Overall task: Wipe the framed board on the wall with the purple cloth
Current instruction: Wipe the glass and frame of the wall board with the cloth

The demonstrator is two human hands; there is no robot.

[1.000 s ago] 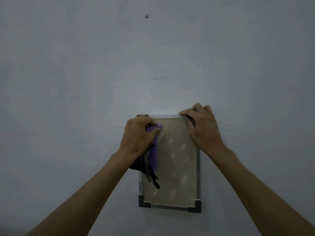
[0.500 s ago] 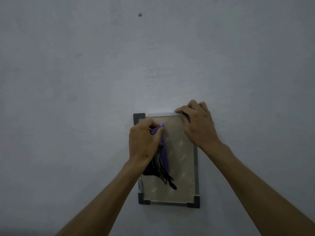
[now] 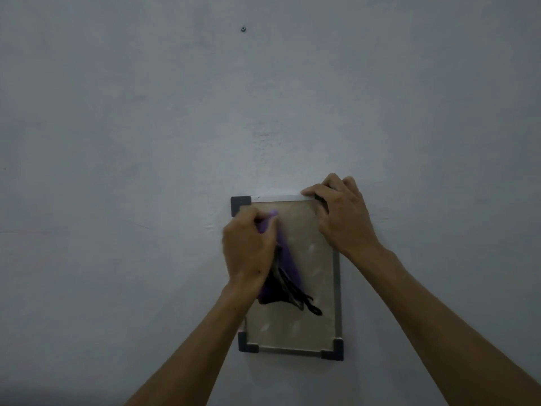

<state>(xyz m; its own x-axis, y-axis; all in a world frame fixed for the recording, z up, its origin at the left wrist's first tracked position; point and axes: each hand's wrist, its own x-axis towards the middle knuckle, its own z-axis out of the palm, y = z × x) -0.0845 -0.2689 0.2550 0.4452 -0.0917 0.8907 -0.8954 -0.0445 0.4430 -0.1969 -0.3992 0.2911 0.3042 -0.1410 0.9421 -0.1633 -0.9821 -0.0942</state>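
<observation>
My left hand (image 3: 248, 247) grips the purple cloth (image 3: 285, 259), bunched against the framed board's (image 3: 310, 288) upper left; dark strands hang from it over the panel. My right hand (image 3: 339, 212) curls over the board's top right corner. Around them I see bare grey wall (image 3: 146, 142) with one small screw (image 3: 243, 29) high up.

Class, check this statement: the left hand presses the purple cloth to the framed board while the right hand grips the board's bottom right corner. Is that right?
One detail is wrong. The head view shows the right hand gripping the top right corner of the framed board, not the bottom right. The rest holds: the left hand presses the purple cloth to the board.
</observation>
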